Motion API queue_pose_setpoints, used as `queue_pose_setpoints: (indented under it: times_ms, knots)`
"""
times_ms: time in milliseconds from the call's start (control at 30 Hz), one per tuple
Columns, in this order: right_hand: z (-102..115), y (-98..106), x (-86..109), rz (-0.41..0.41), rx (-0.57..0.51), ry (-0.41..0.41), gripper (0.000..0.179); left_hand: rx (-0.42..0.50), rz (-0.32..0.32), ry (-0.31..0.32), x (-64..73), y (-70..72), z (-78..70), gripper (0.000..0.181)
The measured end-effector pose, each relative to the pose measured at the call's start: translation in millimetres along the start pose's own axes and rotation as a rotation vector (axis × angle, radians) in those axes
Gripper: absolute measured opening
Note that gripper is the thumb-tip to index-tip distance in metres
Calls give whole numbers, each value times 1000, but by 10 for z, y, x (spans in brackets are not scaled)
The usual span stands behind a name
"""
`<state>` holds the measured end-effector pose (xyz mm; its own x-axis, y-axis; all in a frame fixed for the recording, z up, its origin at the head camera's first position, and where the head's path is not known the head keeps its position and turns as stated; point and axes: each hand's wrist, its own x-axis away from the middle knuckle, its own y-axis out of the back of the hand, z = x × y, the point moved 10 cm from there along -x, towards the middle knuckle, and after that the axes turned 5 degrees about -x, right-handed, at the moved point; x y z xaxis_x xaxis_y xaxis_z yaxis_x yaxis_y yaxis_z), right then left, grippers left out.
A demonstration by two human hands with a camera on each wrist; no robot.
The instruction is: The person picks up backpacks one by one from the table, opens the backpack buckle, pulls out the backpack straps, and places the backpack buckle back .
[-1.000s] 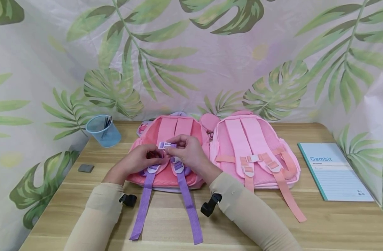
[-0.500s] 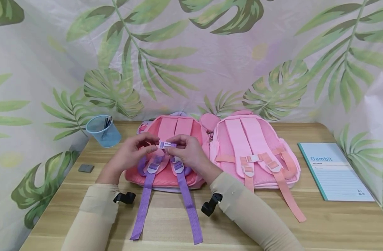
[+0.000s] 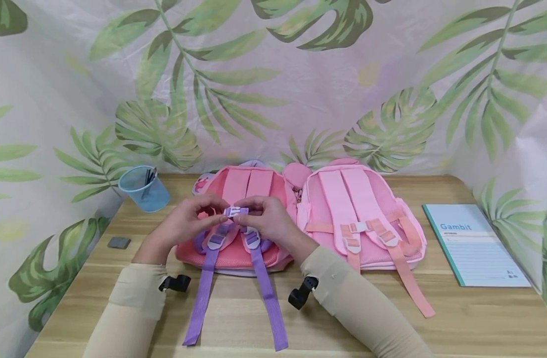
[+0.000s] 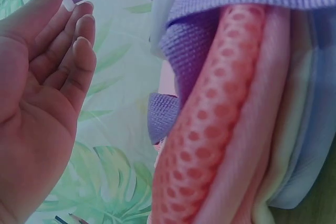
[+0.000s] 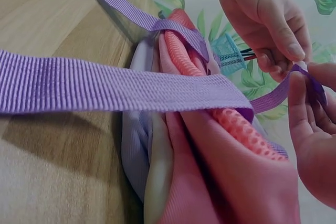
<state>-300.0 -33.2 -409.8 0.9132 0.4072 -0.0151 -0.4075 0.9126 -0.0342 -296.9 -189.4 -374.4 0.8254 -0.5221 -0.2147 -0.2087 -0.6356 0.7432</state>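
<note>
Above the coral backpack (image 3: pixel 215 256), a white side-release buckle (image 3: pixel 235 212) joins a purple chest strap. My left hand (image 3: pixel 184 224) pinches the buckle's left end between thumb and fingertips. From the other side, my right hand (image 3: pixel 275 222) pinches the right end and its purple webbing. In the right wrist view, the fingertips of both hands meet around the buckle (image 5: pixel 300 67) and cover most of it. Two purple straps (image 3: pixel 269 303) hang from white adjusters down over the table's front. The left wrist view shows the left palm (image 4: pixel 42 93) beside the purple webbing.
A pink backpack (image 3: pixel 376 253) with peach straps lies against the coral one on the right. Farther right is a notebook (image 3: pixel 475 253). At the left stand a blue mesh pen cup (image 3: pixel 150 196) and a grey eraser (image 3: pixel 119 242) on the wooden table (image 3: pixel 345 323).
My left hand has risen from near the left strap adjuster to the buckle's left end and now pinches it. The right hand keeps its grip; the buckle has dropped slightly.
</note>
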Motion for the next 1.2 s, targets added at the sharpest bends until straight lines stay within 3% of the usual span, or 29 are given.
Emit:
queue_pose_setpoints:
  times_ms: [333, 567, 1200]
  knots:
    - [-5, 36, 14, -5, 137, 53, 30, 7, -30, 26, 24, 48, 51, 17]
    - [20, 57, 30, -29, 250, 97, 28, 11, -19, 47, 35, 42, 73, 17]
    - [70, -30, -9, -30, 283, 111, 28, 39, -5, 33, 42, 35, 85, 18]
